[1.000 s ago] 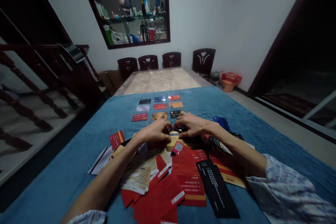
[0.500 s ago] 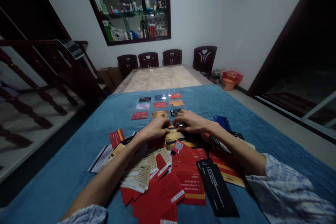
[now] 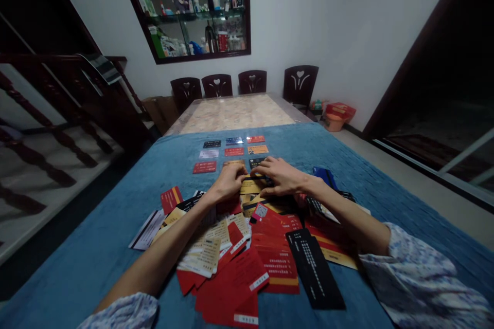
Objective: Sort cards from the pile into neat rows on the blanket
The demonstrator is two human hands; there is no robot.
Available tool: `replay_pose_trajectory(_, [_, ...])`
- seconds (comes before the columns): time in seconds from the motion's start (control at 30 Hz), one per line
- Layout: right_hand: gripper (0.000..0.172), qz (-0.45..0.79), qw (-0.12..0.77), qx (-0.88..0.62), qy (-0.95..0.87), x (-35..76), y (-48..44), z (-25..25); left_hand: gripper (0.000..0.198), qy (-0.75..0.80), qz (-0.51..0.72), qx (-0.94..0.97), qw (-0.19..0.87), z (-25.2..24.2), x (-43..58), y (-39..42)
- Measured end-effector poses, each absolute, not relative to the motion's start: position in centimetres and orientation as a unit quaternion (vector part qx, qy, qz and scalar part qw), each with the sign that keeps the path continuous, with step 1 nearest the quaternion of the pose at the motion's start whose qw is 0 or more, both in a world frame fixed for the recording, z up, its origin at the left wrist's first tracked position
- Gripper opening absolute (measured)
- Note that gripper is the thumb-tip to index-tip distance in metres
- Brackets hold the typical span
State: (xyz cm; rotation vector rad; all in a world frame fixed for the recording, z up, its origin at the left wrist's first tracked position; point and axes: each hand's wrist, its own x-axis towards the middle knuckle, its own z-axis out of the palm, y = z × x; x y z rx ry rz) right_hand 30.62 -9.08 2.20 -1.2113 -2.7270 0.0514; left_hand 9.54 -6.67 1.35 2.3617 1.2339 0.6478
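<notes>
left hand (image 3: 228, 183), fingers curled, pinches gold card (image 3: 251, 186), likely steadying it; right hand (image 3: 281, 176) arches over its end, grip unclear.

My left hand (image 3: 230, 181) holds a gold magnetic-stripe card (image 3: 251, 185); my right hand (image 3: 281, 176) contacts its three o'clock edge.

Four dark chairs (image 3: 208, 87) line the pale wall (image 3: 309, 15). A dark-framed niche (image 3: 204, 57) is set in it. A wooden railing (image 3: 46, 59) stands left.
</notes>
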Motion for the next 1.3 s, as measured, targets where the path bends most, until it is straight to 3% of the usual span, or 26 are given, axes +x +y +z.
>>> replay_pose_trajectory(1.3, [0.056, -0.060, 0.118, -0.409, -0.903, 31.29, -8.36, 1.65, 0.021, 0.424, 0.327, 0.805, 0.254, 1.44, 9.74, -6.85])
